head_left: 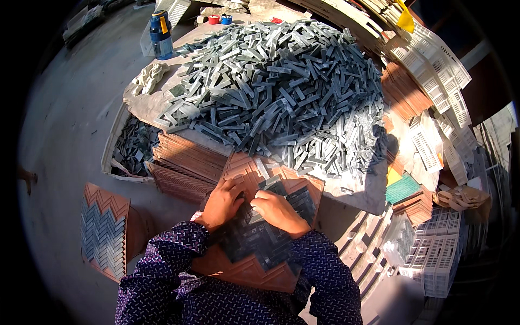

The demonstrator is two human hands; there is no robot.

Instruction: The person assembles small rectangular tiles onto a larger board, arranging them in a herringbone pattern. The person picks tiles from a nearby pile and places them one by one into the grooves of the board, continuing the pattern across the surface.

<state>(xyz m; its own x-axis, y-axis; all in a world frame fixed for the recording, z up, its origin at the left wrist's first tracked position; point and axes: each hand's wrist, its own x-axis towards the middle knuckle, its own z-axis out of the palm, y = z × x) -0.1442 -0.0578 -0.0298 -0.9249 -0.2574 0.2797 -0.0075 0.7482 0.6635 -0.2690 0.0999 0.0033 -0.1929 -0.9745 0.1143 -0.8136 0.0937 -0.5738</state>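
Note:
A brown herringbone mould tray lies tilted in front of me, much of it filled with dark grey stone strips in zigzag rows. Over its left side, my left hand has its fingers curled down at the pattern; what they hold, if anything, is hidden. Close to its right, my right hand pinches with thumb and finger just above the laid strips. Whatever is in that pinch is too small to make out. A pale loose strip rests near the tray's far edge.
Beyond the tray, a large heap of grey stone strips covers a worktable. Brown trays stand stacked at left, beside a crate of scraps. A filled tray sits lower left. White plastic baskets line the right.

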